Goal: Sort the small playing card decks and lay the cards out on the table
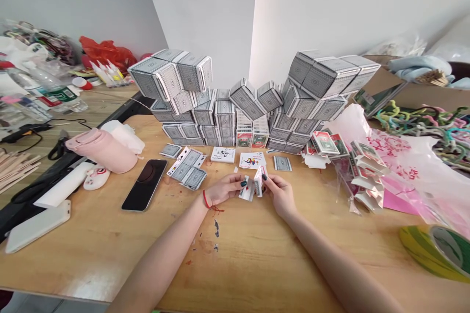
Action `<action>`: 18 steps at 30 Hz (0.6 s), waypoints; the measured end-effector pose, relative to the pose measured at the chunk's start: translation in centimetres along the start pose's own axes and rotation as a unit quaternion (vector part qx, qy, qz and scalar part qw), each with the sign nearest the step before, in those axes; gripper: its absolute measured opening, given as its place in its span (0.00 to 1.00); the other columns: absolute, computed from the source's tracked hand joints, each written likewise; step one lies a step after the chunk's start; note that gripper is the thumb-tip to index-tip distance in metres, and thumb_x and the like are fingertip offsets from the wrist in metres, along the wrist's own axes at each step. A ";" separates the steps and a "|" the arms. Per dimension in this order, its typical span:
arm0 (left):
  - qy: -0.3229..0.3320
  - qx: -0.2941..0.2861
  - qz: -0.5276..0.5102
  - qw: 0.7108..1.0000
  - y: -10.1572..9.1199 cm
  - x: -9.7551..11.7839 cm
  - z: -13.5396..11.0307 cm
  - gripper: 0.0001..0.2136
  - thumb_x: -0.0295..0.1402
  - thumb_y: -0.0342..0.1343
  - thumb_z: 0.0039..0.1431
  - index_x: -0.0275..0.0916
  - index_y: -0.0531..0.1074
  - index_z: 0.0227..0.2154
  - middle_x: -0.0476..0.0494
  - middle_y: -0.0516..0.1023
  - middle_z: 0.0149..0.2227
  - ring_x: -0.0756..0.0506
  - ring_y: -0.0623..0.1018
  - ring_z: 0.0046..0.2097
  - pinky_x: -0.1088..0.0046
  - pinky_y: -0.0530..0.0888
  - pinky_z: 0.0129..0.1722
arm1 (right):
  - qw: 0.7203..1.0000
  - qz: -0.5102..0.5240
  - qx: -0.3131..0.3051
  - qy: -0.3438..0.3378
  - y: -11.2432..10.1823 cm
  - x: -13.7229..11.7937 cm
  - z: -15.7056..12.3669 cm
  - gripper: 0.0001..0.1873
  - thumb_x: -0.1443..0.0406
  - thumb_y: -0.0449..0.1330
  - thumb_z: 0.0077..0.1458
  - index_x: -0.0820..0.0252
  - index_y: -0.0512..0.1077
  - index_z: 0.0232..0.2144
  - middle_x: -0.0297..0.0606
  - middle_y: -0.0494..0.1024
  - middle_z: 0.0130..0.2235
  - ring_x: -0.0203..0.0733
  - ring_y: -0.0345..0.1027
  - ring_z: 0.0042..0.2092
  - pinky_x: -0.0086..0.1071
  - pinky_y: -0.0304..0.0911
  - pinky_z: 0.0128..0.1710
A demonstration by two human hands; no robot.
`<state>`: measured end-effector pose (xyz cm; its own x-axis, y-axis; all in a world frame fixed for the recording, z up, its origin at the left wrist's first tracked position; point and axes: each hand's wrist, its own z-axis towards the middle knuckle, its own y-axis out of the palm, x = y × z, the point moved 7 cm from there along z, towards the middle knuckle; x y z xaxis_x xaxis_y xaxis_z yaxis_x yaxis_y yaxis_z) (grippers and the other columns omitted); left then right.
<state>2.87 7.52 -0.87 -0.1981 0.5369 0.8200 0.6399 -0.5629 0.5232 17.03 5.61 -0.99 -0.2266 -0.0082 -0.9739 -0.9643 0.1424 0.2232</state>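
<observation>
Head view is showing the left hand point(223, 190) and right hand point(279, 194) meeting low over a wooden table point(238, 266), with their dark-nailed fingertips closing from both sides on a small white-and-red pack point(254, 185). The grip is together and clamped on the pack, which is sitting between the hands near the middle of the view. The fingers are covering much of it, so whether it is a box or a bundle of cards is hard to make out, and whether it is touching the table cannot be told. A red string point(207, 200) is circling the left wrist.

Loose cards point(187, 168) are lying just ahead of the hands, seemingly spread there to stay within easy reach. Boxed decks point(216, 117) are rising in tall stacks behind them, apparently piled up to keep the front of the table free. Opened wrappers point(367, 178) are heaped on the right, beside a pink plastic bag point(414, 178). A phone point(145, 185) and a pink bottle point(101, 150) are lying on the left. A tape roll point(438, 252) is being cut off by the right edge, and the clutter at the far left is too distorted to make out.
</observation>
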 end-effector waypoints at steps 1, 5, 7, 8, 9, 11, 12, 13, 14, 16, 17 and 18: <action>0.018 0.015 0.008 1.000 -0.2 0.1 0.0 0.12 0.34 0.59 0.46 0.35 0.68 0.34 0.45 0.71 0.33 0.51 0.72 0.35 0.74 0.67 0.37 | 0.999 0.031 0.015 0.008 -0.3 0.3 0.1 0.11 0.57 0.60 0.46 0.59 0.72 0.26 0.33 0.70 0.22 0.34 0.61 0.22 0.29 0.58 0.22; 0.140 0.093 0.149 0.975 -0.4 1.4 -0.1 0.11 0.35 0.59 0.47 0.35 0.65 0.30 0.44 0.71 0.35 0.49 0.72 0.37 0.72 0.68 0.39 | 0.990 0.131 0.055 0.004 -1.1 0.6 0.6 0.10 0.59 0.62 0.43 0.58 0.66 0.25 0.31 0.69 0.25 0.32 0.62 0.24 0.28 0.61 0.24; 0.209 0.139 0.254 0.934 0.1 2.1 -0.6 0.10 0.35 0.58 0.47 0.36 0.64 0.28 0.41 0.70 0.41 0.46 0.70 0.44 0.69 0.67 0.44 | 0.985 0.156 0.069 -0.004 -1.4 0.6 0.6 0.12 0.60 0.62 0.42 0.57 0.64 0.26 0.31 0.70 0.29 0.34 0.64 0.27 0.30 0.63 0.26; 0.240 0.160 0.308 0.907 0.6 2.5 -1.0 0.09 0.35 0.58 0.47 0.36 0.64 0.27 0.40 0.68 0.46 0.45 0.68 0.49 0.68 0.66 0.47 | 0.984 0.160 0.073 -0.008 -1.4 0.6 0.6 0.12 0.60 0.62 0.43 0.56 0.62 0.26 0.31 0.70 0.30 0.35 0.65 0.29 0.30 0.64 0.26; 0.264 0.180 0.364 0.875 1.1 2.7 -1.3 0.09 0.35 0.57 0.48 0.37 0.64 0.27 0.40 0.66 0.48 0.44 0.66 0.52 0.67 0.65 0.48 | 0.985 0.156 0.076 -0.010 -1.4 0.6 0.6 0.12 0.60 0.61 0.43 0.56 0.61 0.26 0.31 0.70 0.31 0.35 0.66 0.29 0.31 0.64 0.27; 0.295 0.205 0.459 0.813 2.2 3.0 -1.9 0.08 0.34 0.57 0.48 0.38 0.65 0.27 0.39 0.66 0.49 0.43 0.64 0.53 0.64 0.63 0.51 | 0.989 0.127 0.071 -0.014 -1.2 0.5 0.4 0.13 0.59 0.61 0.44 0.55 0.58 0.26 0.30 0.69 0.32 0.35 0.66 0.29 0.30 0.64 0.26; 0.303 0.210 0.492 0.788 2.6 3.1 -2.0 0.07 0.34 0.57 0.48 0.38 0.65 0.28 0.39 0.66 0.49 0.43 0.64 0.54 0.63 0.63 0.52 | 0.992 0.107 0.063 -0.017 -1.0 0.3 0.2 0.13 0.60 0.61 0.45 0.55 0.58 0.26 0.31 0.69 0.33 0.35 0.66 0.30 0.29 0.64 0.26; 0.308 0.210 0.518 0.770 3.0 3.1 -2.1 0.07 0.34 0.56 0.48 0.38 0.65 0.29 0.40 0.66 0.48 0.44 0.64 0.53 0.62 0.63 0.52 | 0.995 0.085 0.051 -0.022 -0.6 0.1 0.1 0.14 0.60 0.61 0.45 0.55 0.57 0.26 0.31 0.69 0.35 0.36 0.66 0.32 0.29 0.64 0.26; 0.309 0.207 0.537 0.757 3.2 3.0 -2.1 0.06 0.34 0.56 0.49 0.39 0.65 0.29 0.40 0.66 0.48 0.44 0.65 0.53 0.62 0.63 0.52 | 0.997 0.068 0.030 -0.028 -0.2 -0.1 -0.1 0.14 0.60 0.61 0.45 0.55 0.57 0.26 0.33 0.69 0.39 0.37 0.66 0.36 0.29 0.64 0.28; 0.306 0.196 0.563 0.742 3.6 2.9 -1.9 0.06 0.33 0.54 0.50 0.39 0.65 0.31 0.40 0.66 0.49 0.44 0.65 0.53 0.62 0.64 0.51 | 0.998 0.047 -0.020 -0.043 0.8 -0.8 -0.5 0.13 0.60 0.61 0.46 0.55 0.58 0.28 0.35 0.67 0.44 0.40 0.65 0.43 0.31 0.64 0.35; 0.306 0.190 0.572 0.737 3.7 2.9 -1.9 0.06 0.33 0.54 0.51 0.39 0.66 0.32 0.40 0.66 0.49 0.45 0.65 0.53 0.63 0.65 0.51 | 0.997 0.037 -0.048 -0.046 1.3 -1.0 -0.7 0.12 0.60 0.60 0.46 0.55 0.59 0.28 0.36 0.66 0.46 0.41 0.64 0.46 0.33 0.63 0.39; 0.307 0.187 0.579 0.732 3.8 2.8 -1.8 0.06 0.33 0.54 0.51 0.39 0.66 0.32 0.40 0.66 0.49 0.45 0.65 0.53 0.63 0.65 0.51 | 0.996 0.028 -0.071 -0.050 1.7 -1.2 -0.8 0.12 0.60 0.60 0.46 0.56 0.60 0.28 0.36 0.66 0.47 0.42 0.62 0.47 0.33 0.62 0.42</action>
<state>3.43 5.76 3.88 0.4149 -0.6129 0.6725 0.7778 -0.1445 -0.6116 15.52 5.07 0.56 -0.2729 0.0964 -0.9572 -0.9617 -0.0022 0.2740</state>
